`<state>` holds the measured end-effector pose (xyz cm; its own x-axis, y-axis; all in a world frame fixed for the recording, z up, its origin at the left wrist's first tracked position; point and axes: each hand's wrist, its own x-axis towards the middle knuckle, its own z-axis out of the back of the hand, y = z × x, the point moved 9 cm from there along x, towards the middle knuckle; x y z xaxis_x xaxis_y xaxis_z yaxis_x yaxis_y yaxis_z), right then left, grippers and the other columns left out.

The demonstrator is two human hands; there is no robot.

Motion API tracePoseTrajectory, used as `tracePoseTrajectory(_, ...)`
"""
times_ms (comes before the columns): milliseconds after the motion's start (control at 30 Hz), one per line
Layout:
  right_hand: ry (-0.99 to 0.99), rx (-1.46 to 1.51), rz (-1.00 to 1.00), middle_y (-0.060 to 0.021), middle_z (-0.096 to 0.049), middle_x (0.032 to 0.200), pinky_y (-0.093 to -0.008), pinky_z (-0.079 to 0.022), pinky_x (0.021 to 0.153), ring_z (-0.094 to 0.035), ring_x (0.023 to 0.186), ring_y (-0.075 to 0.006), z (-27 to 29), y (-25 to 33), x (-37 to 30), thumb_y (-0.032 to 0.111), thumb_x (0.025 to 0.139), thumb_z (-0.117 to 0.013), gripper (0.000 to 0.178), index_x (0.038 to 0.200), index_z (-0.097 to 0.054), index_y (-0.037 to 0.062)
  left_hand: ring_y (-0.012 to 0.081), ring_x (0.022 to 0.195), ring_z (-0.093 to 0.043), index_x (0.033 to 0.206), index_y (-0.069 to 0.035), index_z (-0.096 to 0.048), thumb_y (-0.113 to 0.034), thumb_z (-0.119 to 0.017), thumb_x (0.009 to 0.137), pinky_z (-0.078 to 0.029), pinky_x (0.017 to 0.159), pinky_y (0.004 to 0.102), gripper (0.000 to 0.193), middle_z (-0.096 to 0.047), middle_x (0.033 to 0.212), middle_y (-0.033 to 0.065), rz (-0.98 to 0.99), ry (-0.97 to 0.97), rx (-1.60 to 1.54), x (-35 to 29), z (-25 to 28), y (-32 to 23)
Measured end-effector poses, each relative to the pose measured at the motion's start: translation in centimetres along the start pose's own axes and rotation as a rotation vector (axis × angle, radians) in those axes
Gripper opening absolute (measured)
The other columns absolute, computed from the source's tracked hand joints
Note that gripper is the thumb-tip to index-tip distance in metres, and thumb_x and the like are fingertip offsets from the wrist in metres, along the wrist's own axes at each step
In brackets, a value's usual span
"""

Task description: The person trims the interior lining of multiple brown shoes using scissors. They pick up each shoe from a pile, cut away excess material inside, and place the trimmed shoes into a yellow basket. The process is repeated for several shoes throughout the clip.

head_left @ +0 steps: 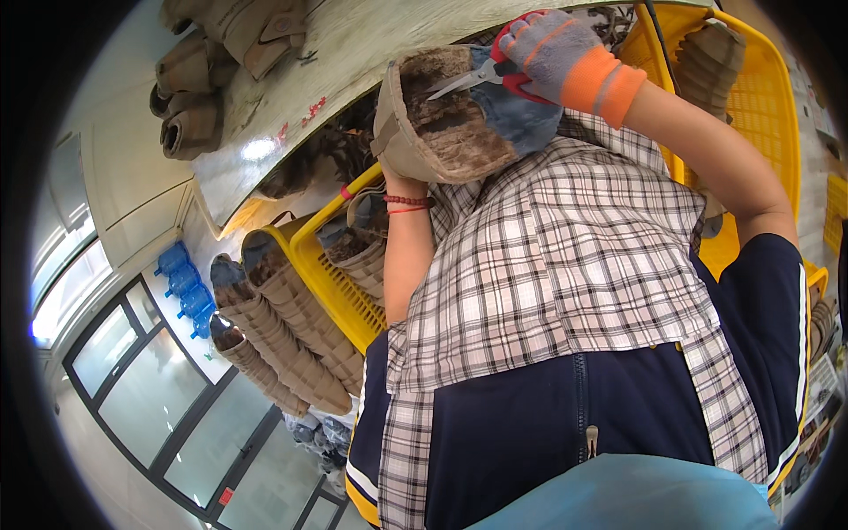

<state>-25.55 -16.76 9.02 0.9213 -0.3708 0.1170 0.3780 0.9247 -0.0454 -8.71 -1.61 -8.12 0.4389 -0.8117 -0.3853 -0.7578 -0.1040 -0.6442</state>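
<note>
A beige cap [411,146] with brown fur and dark blue-grey cloth inside is tilted with its opening toward me. My left hand [405,179] holds it from behind and below; the fingers are hidden by the cap, and only the wrist with red bracelets shows plainly. In a grey and orange knit glove, my right hand [552,62] is closed round the red handles of scissors [473,81]. Their metal blades reach over the cap's inside, pointing left across the fur. Whether the tips touch the lining, I cannot tell.
A table [353,44] stands ahead, with stacked beige caps [199,84] at its far left. Left of me, a yellow basket [331,296] holds more caps beside long nested stacks [287,309]. Another yellow basket [768,97] is at my right. A checked apron [565,265] covers my lap.
</note>
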Motion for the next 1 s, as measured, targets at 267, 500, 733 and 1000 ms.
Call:
tracePoseTrajectory(267,0.016,-0.072,0.033,-0.0070,-0.062,0.087,-0.0343,-0.050,0.080,-0.061,0.087,-0.0230,-1.1,1.0,1.3,0.038,0.077,-0.068,0.034,0.099,-0.062,0.0122,0.0221,0.105,-0.054,0.128,-0.006,-0.046,-0.033,-0.056,0.093,-0.046,0.090,0.0366,0.046,-0.053,0.122,0.0067,-0.015,0.011,0.018,-0.4,-3.3,-1.0)
tracePoseTrajectory(500,0.154,-0.032,-0.051,-0.0048,-0.063,0.090,-0.0348,-0.052,0.076,-0.061,0.090,-0.0229,-2.9,0.2,1.8,0.036,0.076,-0.069,0.033,0.099,-0.061,0.0130,0.0199,0.116,-0.047,0.135,-0.006,-0.039,-0.029,-0.048,0.097,-0.038,0.100,0.0344,0.046,-0.046,0.132,0.0066,-0.066,0.218,-0.016,0.0,-4.0,-0.8)
tracePoseTrajectory(733,-0.309,0.290,-0.186,-0.0060,-0.064,0.089,-0.0354,-0.050,0.076,-0.062,0.087,-0.0256,1.7,-4.8,-2.0,0.040,0.072,-0.073,0.039,0.097,-0.064,0.0114,0.0241,0.116,-0.048,0.136,-0.006,-0.038,-0.029,-0.038,0.098,-0.043,0.098,0.0379,0.044,-0.046,0.132,0.0096,0.069,0.087,-0.279,-0.1,1.2,1.5)
tracePoseTrajectory(1000,-0.139,0.318,-0.056,-0.0050,-0.065,0.083,-0.0356,-0.050,0.072,-0.063,0.079,-0.0246,1.0,-2.9,-2.9,0.033,0.070,-0.074,0.030,0.091,-0.065,0.0136,0.0269,0.114,-0.052,0.131,-0.007,-0.045,-0.027,-0.039,0.097,-0.044,0.098,0.0417,0.040,-0.054,0.126,0.0092,0.030,-0.300,-0.050,-4.2,1.9,0.2)
